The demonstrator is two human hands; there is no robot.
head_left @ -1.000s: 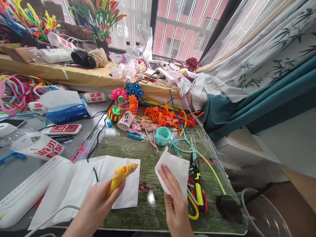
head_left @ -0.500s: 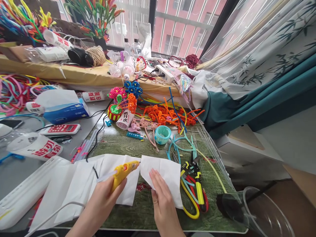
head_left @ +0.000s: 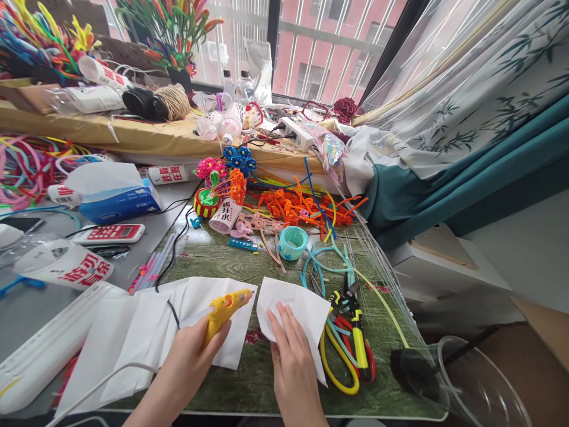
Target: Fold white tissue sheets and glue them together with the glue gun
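Note:
My left hand [head_left: 192, 350] is wrapped round a yellow glue gun [head_left: 222, 311], its nozzle pointing right over the edge of a white paper sheet [head_left: 231, 350]. A clear glue stick pokes out of its back end. My right hand [head_left: 291, 347] lies flat, fingers stretched out, on a smaller white piece of paper [head_left: 311, 305] just right of the nozzle. Beyond that paper are yellow-and-black pliers [head_left: 359, 338] and scissors with yellow handles [head_left: 340, 370], touching or close to its right edge. A turquoise ring-shaped roll [head_left: 293, 243] sits behind the papers.
Orange pipe-cleaner pieces [head_left: 288, 204] and a paper cup [head_left: 225, 214] lie farther back. A tissue box [head_left: 115, 196], a calculator [head_left: 109, 233] and another cup [head_left: 66, 261] are at left. A clear plastic container [head_left: 471, 379] stands at the lower right. Black cable [head_left: 173, 261] crosses the table.
The small paper under my right hand has turned clockwise and shifted slightly right, widening the gap to the larger sheet. My left hand and the glue gun have moved slightly right.

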